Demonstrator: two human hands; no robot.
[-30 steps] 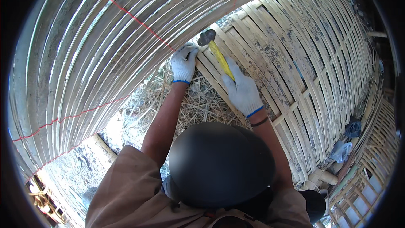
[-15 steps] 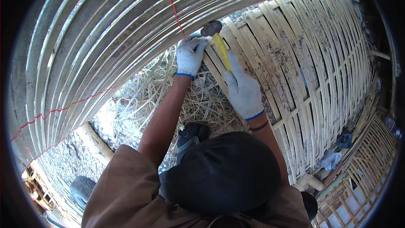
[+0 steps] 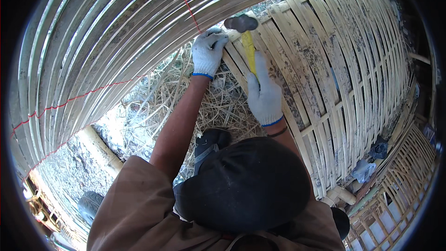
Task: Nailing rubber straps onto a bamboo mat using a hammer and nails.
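My right hand (image 3: pixel 265 95), in a white knit glove with a blue cuff, grips a hammer (image 3: pixel 249 51) by its yellow handle. The dark double-faced head is raised over the near left corner of a woven bamboo panel (image 3: pixel 306 60). My left hand (image 3: pixel 207 56), gloved alike, is closed at that panel's edge, thumb and fingers pinched together. What sits between those fingers is too small or hidden to make out. Just beyond the left hand runs a curtain of long bamboo slats (image 3: pixel 134 28), tied with red string (image 3: pixel 186 3).
Dry straw (image 3: pixel 227 107) covers the ground between the panels. A bamboo pole (image 3: pixel 100 151) and a tire (image 3: pixel 90 204) lie at the left. Plastic bags (image 3: pixel 364 171) and another bamboo lattice (image 3: pixel 395 195) are at the lower right. My dark shoe (image 3: pixel 210 145) stands on the straw.
The hammer head has shifted slightly right and up, away from the left hand, and more of it shows. My left hand stays pinched at the panel edge.
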